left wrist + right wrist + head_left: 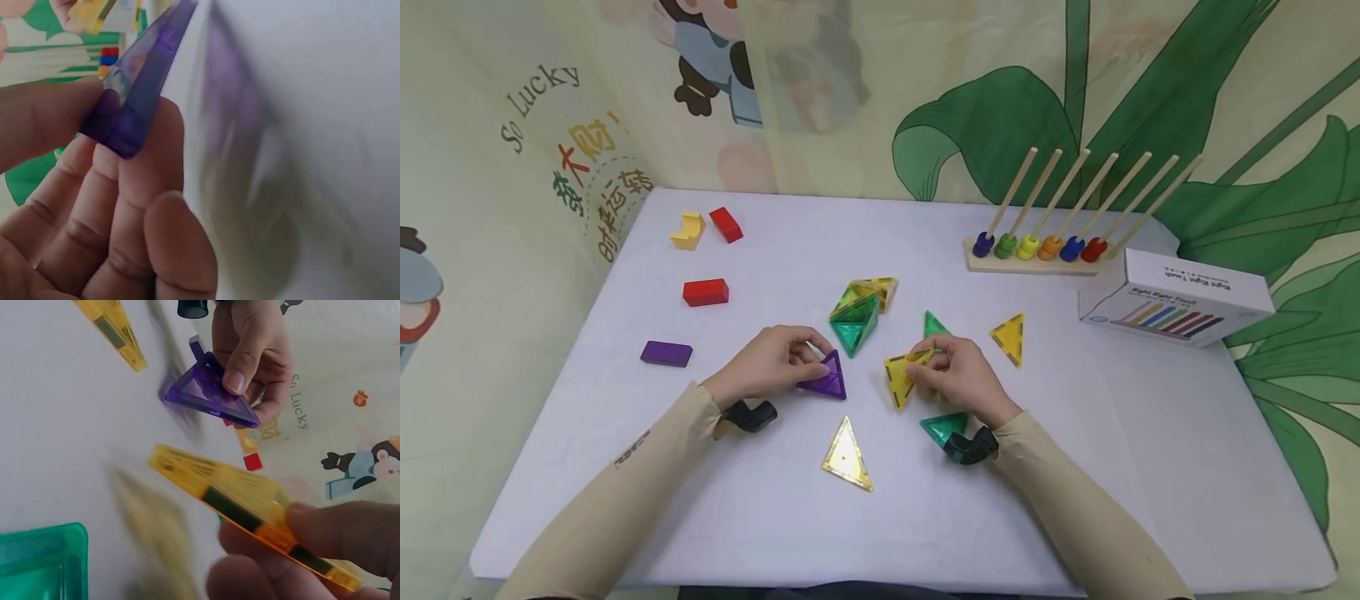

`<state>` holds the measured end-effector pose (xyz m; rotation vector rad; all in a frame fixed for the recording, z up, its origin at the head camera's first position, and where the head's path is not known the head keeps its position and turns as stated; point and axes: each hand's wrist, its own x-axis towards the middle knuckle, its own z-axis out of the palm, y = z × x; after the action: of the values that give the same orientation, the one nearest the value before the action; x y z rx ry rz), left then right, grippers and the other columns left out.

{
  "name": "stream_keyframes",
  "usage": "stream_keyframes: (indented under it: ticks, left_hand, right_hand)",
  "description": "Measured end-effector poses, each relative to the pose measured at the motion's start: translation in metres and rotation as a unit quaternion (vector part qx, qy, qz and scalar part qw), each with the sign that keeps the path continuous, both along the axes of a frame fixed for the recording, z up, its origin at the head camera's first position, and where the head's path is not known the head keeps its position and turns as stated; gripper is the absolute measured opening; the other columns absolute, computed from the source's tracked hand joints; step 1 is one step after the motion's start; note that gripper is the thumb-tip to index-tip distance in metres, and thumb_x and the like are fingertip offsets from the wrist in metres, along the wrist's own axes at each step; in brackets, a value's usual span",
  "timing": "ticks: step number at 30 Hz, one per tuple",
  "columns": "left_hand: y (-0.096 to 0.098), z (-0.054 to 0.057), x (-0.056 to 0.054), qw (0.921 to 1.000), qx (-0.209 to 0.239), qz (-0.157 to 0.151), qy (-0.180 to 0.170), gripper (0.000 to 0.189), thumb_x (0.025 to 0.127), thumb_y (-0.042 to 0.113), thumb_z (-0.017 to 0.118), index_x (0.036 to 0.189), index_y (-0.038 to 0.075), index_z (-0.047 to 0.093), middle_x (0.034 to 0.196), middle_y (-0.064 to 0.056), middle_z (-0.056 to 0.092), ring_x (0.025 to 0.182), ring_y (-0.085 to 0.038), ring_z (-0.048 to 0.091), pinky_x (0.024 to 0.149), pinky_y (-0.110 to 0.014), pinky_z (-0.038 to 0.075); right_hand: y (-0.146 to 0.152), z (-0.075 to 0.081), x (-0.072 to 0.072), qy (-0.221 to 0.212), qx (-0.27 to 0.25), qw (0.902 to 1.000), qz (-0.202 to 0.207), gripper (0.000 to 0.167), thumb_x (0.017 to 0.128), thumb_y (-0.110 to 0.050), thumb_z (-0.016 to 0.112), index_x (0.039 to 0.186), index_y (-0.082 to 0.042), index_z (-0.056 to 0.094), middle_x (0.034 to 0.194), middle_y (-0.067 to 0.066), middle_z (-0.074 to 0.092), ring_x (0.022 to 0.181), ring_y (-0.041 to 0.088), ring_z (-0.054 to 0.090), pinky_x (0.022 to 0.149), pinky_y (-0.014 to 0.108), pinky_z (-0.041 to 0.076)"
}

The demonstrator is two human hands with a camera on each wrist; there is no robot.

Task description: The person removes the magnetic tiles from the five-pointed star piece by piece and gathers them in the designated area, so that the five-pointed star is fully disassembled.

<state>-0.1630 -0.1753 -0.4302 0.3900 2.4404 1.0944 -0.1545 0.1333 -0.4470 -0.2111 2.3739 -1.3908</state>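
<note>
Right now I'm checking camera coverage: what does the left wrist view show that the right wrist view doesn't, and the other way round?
Only the left wrist view: small red, blue and orange beads in the background.

Only the right wrist view: a red rectangular block and dark "So Lucky" lettering on the pale patterned backdrop.

Both: the purple translucent triangular tile pinched in the left hand and the yellow translucent tile held by the right hand.
</note>
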Motion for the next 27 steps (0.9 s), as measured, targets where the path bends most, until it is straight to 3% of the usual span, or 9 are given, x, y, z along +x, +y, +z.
stream_keyframes:
  ticks: [7,14,18,22,27]
  left_hand:
    - [-0.026,-0.002,0.006,0.9984,-0.056,0.005,0.011,0.026,0.095,0.020,0.074,0.118,0.009,0.074,0.090,0.000,0.077,0.078,-0.013,0.063,0.068,-0.028,0.049]
    - [-0.044,0.002,0.014,0.9929,-0.117,0.007,0.023,0.022,0.093,0.014,0.071,0.114,0.009,0.078,0.090,0.000,0.073,0.075,-0.014,0.057,0.066,-0.027,0.049]
    - [-0.046,0.003,0.016,0.9905,-0.134,0.017,0.025,0.019,0.093,0.013,0.072,0.112,0.009,0.077,0.090,-0.002,0.072,0.075,-0.016,0.058,0.067,-0.027,0.050]
    - [-0.040,0.003,0.009,0.9893,-0.137,0.021,0.047,0.020,0.095,0.018,0.073,0.114,0.010,0.076,0.093,-0.003,0.073,0.079,-0.017,0.061,0.072,-0.030,0.053]
    - [-0.019,0.005,-0.016,0.9903,-0.111,0.027,0.079,0.027,0.097,0.023,0.072,0.122,0.012,0.072,0.109,-0.005,0.075,0.096,-0.021,0.066,0.087,-0.038,0.059]
  right_hand:
    - [-0.011,-0.003,-0.003,-0.036,0.037,0.9973,0.052,0.022,0.092,-0.014,0.077,0.113,-0.011,0.071,0.069,0.004,0.067,0.057,0.015,0.060,0.053,0.027,0.051]
    - [-0.020,-0.003,-0.005,-0.020,0.069,0.9938,0.084,0.021,0.091,-0.013,0.077,0.112,-0.012,0.072,0.072,0.003,0.059,0.055,0.015,0.057,0.053,0.027,0.050]
    - [-0.021,-0.002,-0.006,0.016,0.118,0.9886,0.092,0.024,0.090,-0.017,0.079,0.113,-0.013,0.073,0.078,0.003,0.061,0.063,0.014,0.056,0.056,0.026,0.047]
    - [-0.020,-0.001,-0.007,0.054,0.166,0.9807,0.087,0.030,0.089,-0.022,0.080,0.116,-0.013,0.071,0.080,0.001,0.061,0.069,0.015,0.054,0.061,0.027,0.043]
    - [-0.019,0.002,-0.009,0.070,0.183,0.9778,0.075,0.029,0.090,-0.022,0.079,0.116,-0.013,0.071,0.078,0.001,0.059,0.067,0.015,0.052,0.061,0.028,0.041]
